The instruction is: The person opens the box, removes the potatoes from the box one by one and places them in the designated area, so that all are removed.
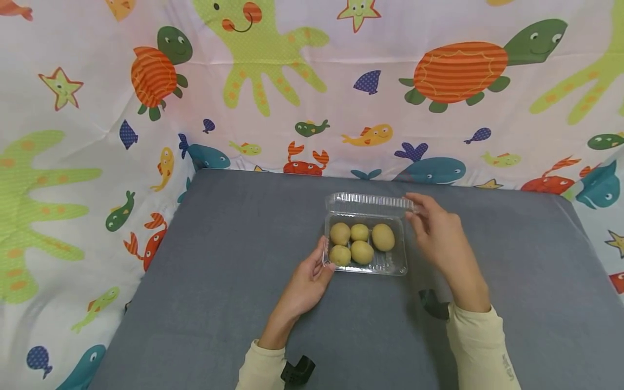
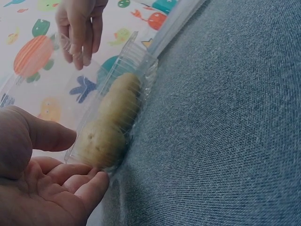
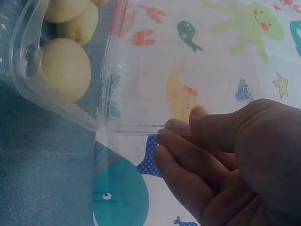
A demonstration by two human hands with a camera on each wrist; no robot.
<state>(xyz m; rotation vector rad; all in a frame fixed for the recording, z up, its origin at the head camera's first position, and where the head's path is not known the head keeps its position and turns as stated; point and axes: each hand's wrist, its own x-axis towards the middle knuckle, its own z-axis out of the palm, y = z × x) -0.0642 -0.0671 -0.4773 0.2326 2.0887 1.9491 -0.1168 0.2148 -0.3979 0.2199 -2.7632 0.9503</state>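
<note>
A clear plastic clamshell box (image 1: 396, 261) holds several small yellow potatoes (image 1: 362, 252). Its hinged lid (image 1: 370, 201) stands raised at the back. At the near left corner, my left hand (image 1: 304, 287) holds the box between thumb and fingers. My right hand (image 1: 441, 235) pinches the lid's right edge. In the right wrist view, the thumb and fingertips meet on the edge of the transparent lid (image 3: 136, 128), beside the box with a potato (image 3: 66, 68) in it. The left wrist view shows potatoes (image 2: 101, 143) through the box's ribbed side wall.
The box is over a grey cloth-covered table (image 1: 219, 281). Behind and to the left hangs a white curtain (image 1: 205, 81) printed with sea animals. A dark strap mount (image 1: 298, 371) sits on the left wrist, another (image 1: 433, 304) on the right.
</note>
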